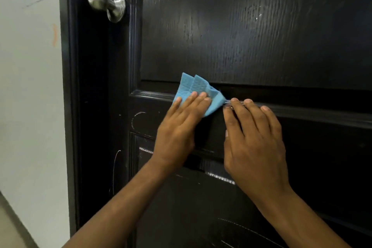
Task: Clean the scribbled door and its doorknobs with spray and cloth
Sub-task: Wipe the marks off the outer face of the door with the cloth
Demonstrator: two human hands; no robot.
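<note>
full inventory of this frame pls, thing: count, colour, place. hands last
door: 1, black with wood-grain panels, fills most of the view
doorknob: 1, brushed silver, upper left of the door
cloth: 1, light blue, bunched, against the moulding at the base of the upper panel
scribbles: several, white chalky lines, lower door left of and below the hands
wall: 1, pale grey-white, left of the door
orange mark: 1, orange, on the wall near the frame
floor: 1 strip, beige, bottom left corner
spray bottle: none in view
left hand: 1, fingers straight, pressing the cloth to the door
right hand: 1, flat on the door, fingertips at the moulding, beside the cloth
</note>
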